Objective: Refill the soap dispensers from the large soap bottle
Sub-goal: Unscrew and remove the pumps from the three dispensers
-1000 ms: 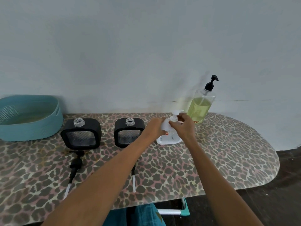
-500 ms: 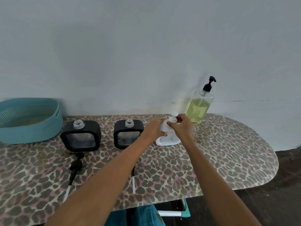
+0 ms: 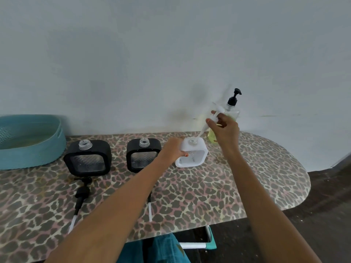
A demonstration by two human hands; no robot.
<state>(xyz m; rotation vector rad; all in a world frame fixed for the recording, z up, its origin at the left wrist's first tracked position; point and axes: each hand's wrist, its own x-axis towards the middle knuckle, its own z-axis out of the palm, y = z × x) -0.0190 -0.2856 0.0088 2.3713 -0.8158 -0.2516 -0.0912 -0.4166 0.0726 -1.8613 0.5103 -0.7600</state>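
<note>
Lifting a white pump [image 3: 212, 121] out of the white dispenser [image 3: 191, 153] on the leopard-print desk [image 3: 228, 186]
Nearest lie two loose black pumps [image 3: 80, 196]; left of the white dispenser stand two open black dispensers [image 3: 87, 158]. Left hand [image 3: 171, 149] grips its side, right hand [image 3: 225, 128] pinches the pump, tube tip at the neck; large soap bottle [image 3: 230, 111] just behind

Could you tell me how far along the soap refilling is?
Both black dispensers stand open, their pumps on the table. The right hand is lifting the pump from the white dispenser, steadied by the left hand. Pouring from the large bottle hasn't started.
</note>
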